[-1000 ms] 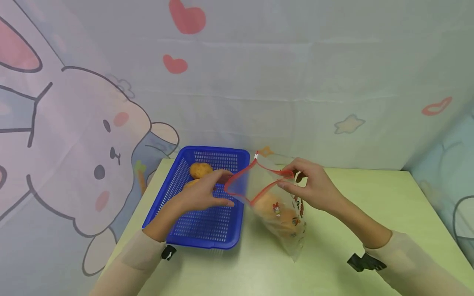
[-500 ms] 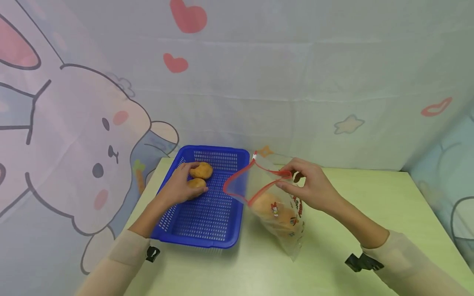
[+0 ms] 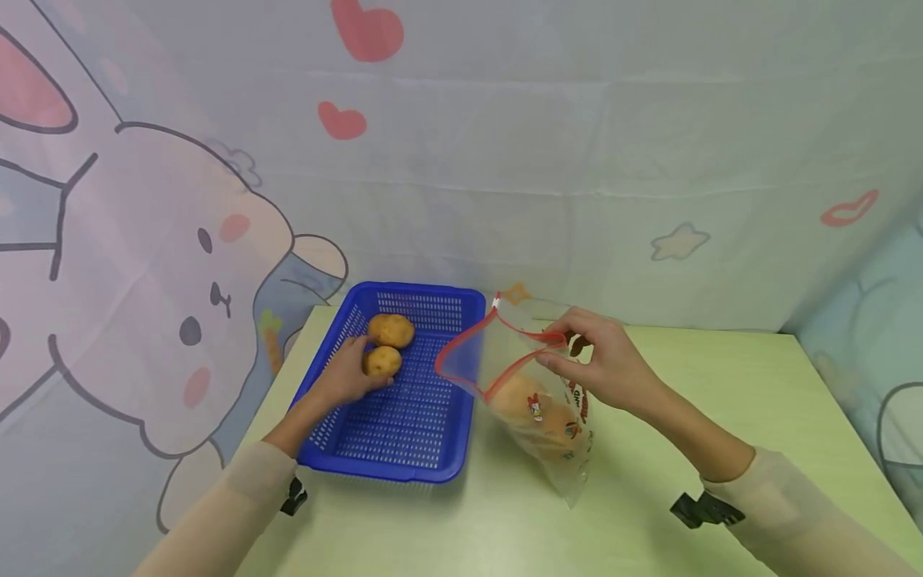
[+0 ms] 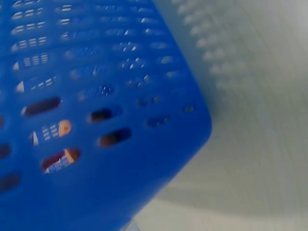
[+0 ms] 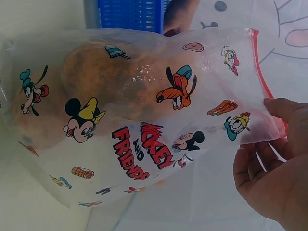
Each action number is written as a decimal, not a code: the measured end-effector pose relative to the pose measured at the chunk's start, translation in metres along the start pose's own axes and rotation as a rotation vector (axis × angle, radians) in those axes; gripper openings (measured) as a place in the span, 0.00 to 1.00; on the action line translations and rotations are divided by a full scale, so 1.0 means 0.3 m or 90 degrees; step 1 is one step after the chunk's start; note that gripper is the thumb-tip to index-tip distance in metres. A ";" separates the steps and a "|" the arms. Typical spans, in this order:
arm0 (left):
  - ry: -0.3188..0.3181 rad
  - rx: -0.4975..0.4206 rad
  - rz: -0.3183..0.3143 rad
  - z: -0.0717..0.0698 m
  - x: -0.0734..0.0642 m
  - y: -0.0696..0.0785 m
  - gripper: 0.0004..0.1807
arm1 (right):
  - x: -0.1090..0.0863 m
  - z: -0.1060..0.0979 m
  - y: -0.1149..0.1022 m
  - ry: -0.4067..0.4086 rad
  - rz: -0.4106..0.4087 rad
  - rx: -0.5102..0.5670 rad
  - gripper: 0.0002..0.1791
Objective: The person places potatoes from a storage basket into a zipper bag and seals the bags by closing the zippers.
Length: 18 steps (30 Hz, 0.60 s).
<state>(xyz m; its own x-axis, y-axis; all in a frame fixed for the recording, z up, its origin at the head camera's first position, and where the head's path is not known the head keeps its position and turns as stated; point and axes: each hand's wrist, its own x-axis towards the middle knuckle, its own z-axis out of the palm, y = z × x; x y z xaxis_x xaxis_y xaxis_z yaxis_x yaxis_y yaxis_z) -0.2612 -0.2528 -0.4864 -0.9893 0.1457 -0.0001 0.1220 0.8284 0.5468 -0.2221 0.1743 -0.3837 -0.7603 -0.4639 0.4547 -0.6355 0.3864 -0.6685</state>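
Over pale-green tabletop, part-filled red-edged plastic bag is pinched by right hand; two yellow potatoes (one gripped by left hand) remain unbagged.

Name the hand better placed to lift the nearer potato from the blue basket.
Left, I'd judge: the left hand is inside the blue basket, curled around the nearer potato, while the right hand is outside it and pinches the red-edged bag.

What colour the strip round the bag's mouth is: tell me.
Red. The strip shows best in the head view.
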 end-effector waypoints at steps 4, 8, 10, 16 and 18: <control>0.018 0.021 -0.012 0.022 0.004 -0.004 0.41 | 0.002 0.001 0.000 0.000 -0.005 -0.001 0.09; 0.026 0.045 -0.008 0.025 0.003 0.007 0.37 | -0.001 0.002 -0.004 0.000 -0.001 -0.002 0.09; 0.029 0.046 -0.002 0.015 -0.004 0.016 0.36 | -0.002 0.002 -0.003 -0.003 -0.002 -0.002 0.09; 0.049 -0.043 0.064 -0.071 -0.039 0.119 0.36 | -0.003 -0.004 0.005 -0.009 -0.008 0.014 0.09; 0.057 -0.091 0.096 -0.106 -0.049 0.179 0.36 | -0.003 -0.007 0.010 -0.008 -0.011 0.023 0.09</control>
<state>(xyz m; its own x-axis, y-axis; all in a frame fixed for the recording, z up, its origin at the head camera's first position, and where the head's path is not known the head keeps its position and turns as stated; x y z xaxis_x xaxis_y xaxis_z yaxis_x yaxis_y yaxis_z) -0.2427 -0.2276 -0.4304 -0.9648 0.2076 0.1615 0.2623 0.7145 0.6486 -0.2236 0.1775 -0.3848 -0.7475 -0.4807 0.4584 -0.6428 0.3496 -0.6817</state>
